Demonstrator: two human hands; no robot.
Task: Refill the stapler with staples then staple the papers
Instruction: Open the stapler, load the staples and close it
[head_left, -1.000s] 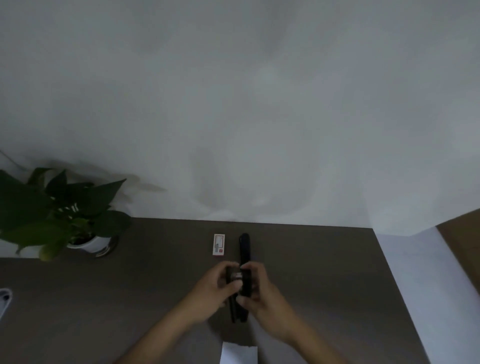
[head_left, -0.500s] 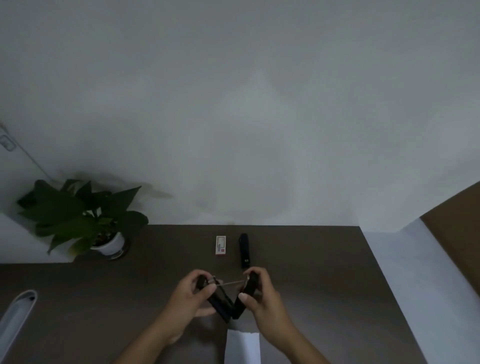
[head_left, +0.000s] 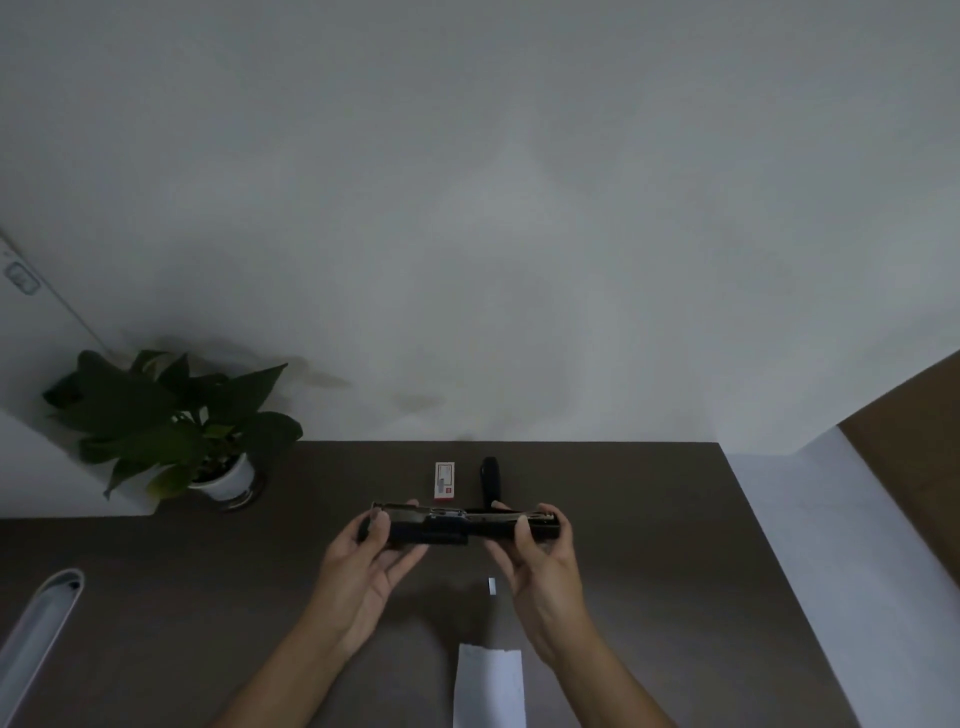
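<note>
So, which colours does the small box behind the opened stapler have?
The small box is white with red at its near end, seen in the head view.

Stapler is held flat open above desk centre, left hand on its left end, right hand on right end. Behind it: staple box, w/ a 2nd stapler just right of box. Papers at near edge, betw. the forearms. Plant far left, behind desk corner.
</note>
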